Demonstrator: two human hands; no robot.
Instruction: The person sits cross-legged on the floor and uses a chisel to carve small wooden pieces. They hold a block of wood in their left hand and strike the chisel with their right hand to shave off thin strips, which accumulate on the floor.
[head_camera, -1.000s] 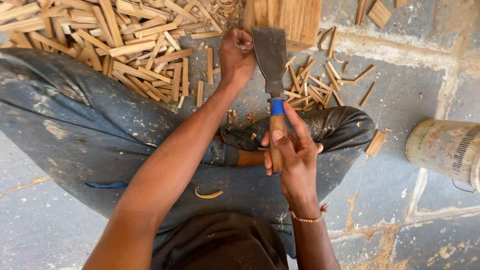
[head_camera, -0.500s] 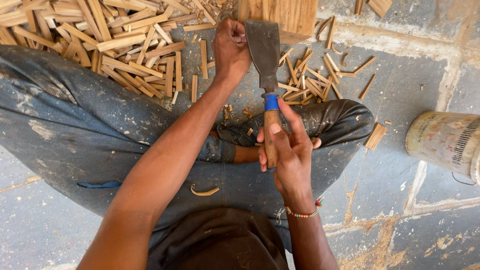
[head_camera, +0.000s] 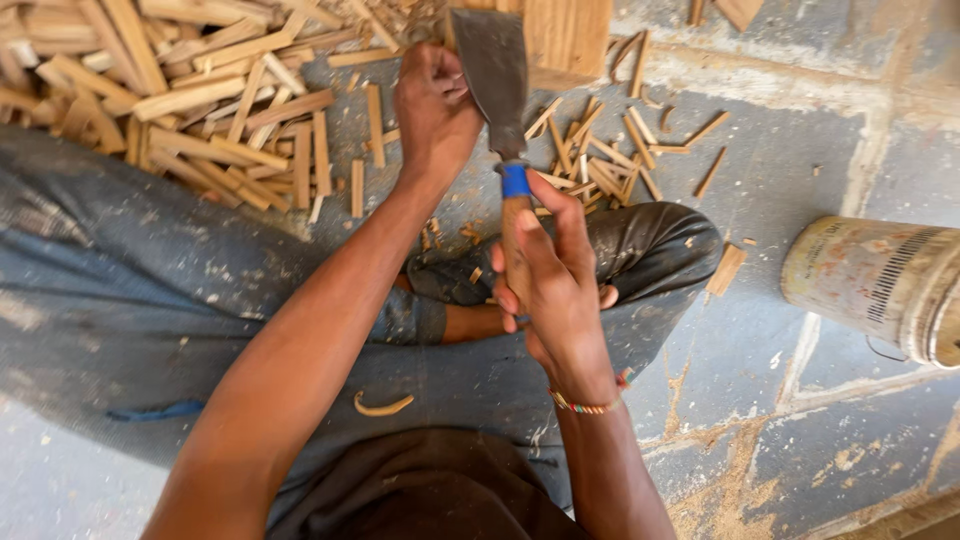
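Right hand (head_camera: 555, 290) clenched round chisel (head_camera: 497, 90) handle, blade up; left hand (head_camera: 432, 110) outstretched, gripping wood block (head_camera: 560, 40).

wooden block (head_camera: 565, 35) cut off at top edge; bucket (head_camera: 880, 285) cropped at right

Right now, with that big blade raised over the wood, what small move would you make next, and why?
Probably bring the blade straight down onto the wooden block. The right hand grips its handle, the blade's end sits at the block, and the left hand rests beside it, so keep those fingers aside.
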